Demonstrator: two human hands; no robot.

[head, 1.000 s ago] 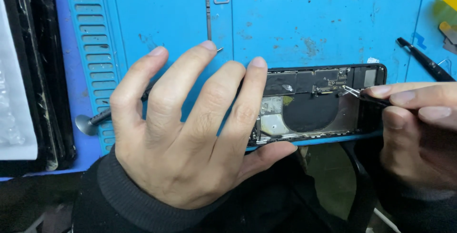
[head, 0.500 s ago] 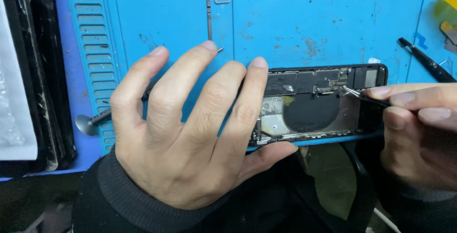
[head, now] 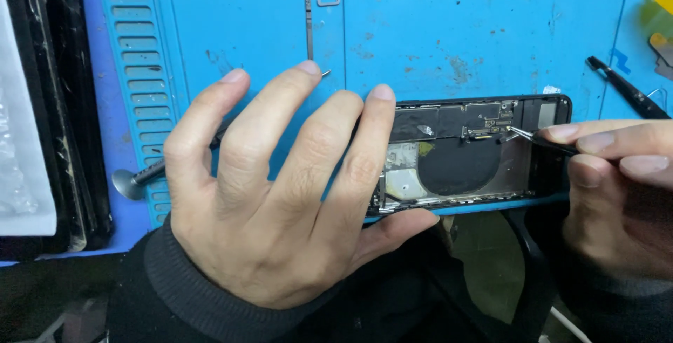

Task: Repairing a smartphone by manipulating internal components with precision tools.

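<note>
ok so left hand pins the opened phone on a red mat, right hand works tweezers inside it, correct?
Not quite: the mat is blue, not red, as the head view shows. The rest holds: left hand pins the opened phone, right hand works tweezers inside it.

Opened black phone point(head: 477, 154), flat, tweezers point(head: 536, 138) inside

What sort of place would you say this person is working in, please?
Most likely a phone repair bench. An opened phone with bare circuitry lies on a blue work mat, the right hand probes it with tweezers, and a screwdriver lies nearby.
</note>
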